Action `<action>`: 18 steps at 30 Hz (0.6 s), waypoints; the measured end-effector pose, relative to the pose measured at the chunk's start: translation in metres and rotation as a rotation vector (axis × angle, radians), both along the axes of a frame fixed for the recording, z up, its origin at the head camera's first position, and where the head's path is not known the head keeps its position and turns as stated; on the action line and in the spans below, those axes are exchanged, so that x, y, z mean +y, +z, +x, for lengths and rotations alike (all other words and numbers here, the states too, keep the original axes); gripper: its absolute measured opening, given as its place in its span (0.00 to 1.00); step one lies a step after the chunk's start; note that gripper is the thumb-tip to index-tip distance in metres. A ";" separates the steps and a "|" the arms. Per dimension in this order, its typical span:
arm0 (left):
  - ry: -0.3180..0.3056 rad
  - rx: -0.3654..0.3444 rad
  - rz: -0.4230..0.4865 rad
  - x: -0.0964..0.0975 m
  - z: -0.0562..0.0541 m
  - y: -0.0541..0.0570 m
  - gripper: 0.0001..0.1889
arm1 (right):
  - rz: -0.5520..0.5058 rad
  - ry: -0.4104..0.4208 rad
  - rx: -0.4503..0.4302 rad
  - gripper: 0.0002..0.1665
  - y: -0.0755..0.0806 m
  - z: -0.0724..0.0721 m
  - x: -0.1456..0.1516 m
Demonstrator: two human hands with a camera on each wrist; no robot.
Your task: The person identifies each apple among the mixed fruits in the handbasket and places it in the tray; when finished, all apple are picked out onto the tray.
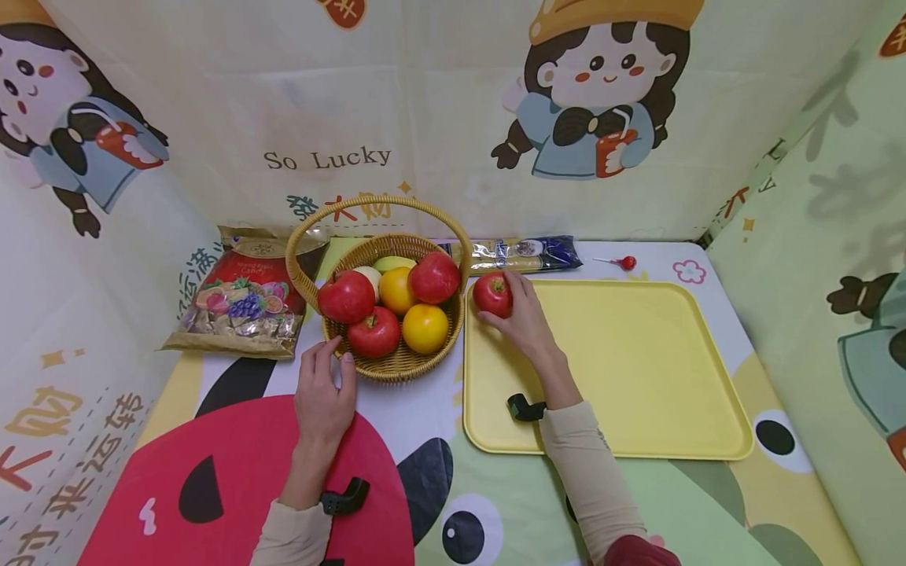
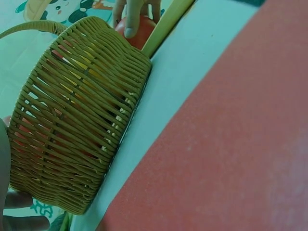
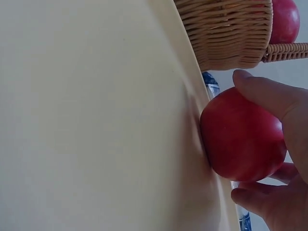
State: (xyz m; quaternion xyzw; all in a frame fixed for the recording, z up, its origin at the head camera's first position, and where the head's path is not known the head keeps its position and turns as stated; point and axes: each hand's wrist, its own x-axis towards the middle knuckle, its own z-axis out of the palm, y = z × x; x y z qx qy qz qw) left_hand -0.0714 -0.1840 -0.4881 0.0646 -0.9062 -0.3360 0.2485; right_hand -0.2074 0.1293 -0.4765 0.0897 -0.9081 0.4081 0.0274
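Observation:
My right hand (image 1: 527,318) grips a red apple (image 1: 493,295) at the back left corner of the yellow tray (image 1: 623,369). In the right wrist view, thumb and fingers lie on opposite sides of the apple (image 3: 243,137), which is right at the tray's surface. A wicker basket (image 1: 396,369) with a tall handle stands left of the tray. It holds red apples (image 1: 373,332), orange-yellow fruits (image 1: 425,328) and a greenish fruit (image 1: 393,264). My left hand (image 1: 325,397) is at the basket's front left rim, its fingers fairly straight and close against the wicker.
A bag of fruit candy (image 1: 244,303) stands left of the basket. Behind the basket and tray lies a long packet (image 1: 527,253) with a dark blue end. A red lollipop (image 1: 626,262) lies beyond the tray's back edge. Printed cloth walls enclose the table.

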 end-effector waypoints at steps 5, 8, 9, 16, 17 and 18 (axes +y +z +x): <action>0.003 -0.006 -0.002 0.000 0.000 0.000 0.22 | -0.003 -0.006 0.029 0.56 0.005 0.003 0.000; 0.000 -0.004 -0.002 0.000 0.000 0.000 0.22 | -0.002 -0.011 0.043 0.56 0.010 0.005 0.000; 0.000 -0.002 -0.003 0.000 0.000 0.000 0.22 | -0.003 -0.011 0.047 0.56 0.011 0.006 0.000; -0.001 0.002 0.000 0.000 0.000 0.000 0.22 | -0.014 -0.012 0.068 0.57 0.023 0.009 0.000; -0.001 0.002 0.001 -0.001 0.000 0.000 0.22 | -0.013 -0.013 0.071 0.57 0.025 0.009 -0.001; -0.001 0.003 0.001 -0.001 0.000 0.000 0.22 | -0.009 -0.013 0.072 0.57 0.027 0.010 -0.001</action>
